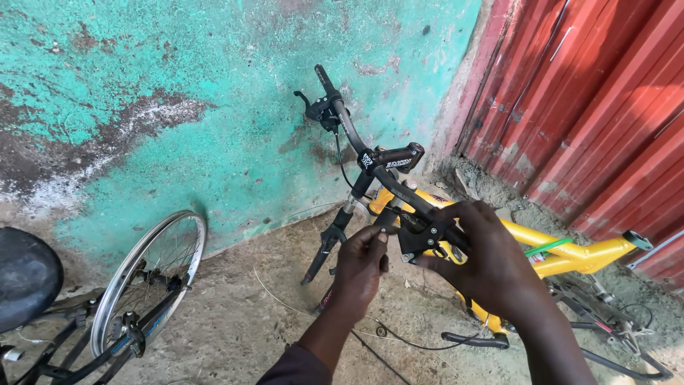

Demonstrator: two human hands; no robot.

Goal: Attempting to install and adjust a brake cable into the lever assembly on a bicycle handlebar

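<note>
Two hands work at centre frame, low. The right hand (491,267) is wrapped over the near end of the black handlebar (370,153), its grip closed around the bar and the black brake lever clamp (422,239) mounted there. The left hand (360,267) sits just beside it, thumb and forefinger pinched together on a small part at the clamp's left edge; the part is too small to identify.

One yellow bicycle frame (570,253) lies at lower right of the frame on the concrete floor (235,314), with its fork pointing down toward the centre. The handlebar runs from the hands up to the upper centre, where a second brake lever (313,107) is fitted near the far end. That makes two levers in all, one per bar end.

One loose thin cable (399,342) trails on the floor below the hands.

At lower left, one spoked wheel (153,274) of a second bicycle stands against the turquoise wall (178,85), and one black saddle (25,274) shows at the left edge. Red corrugated sheeting (605,93) fills the upper right.
</note>
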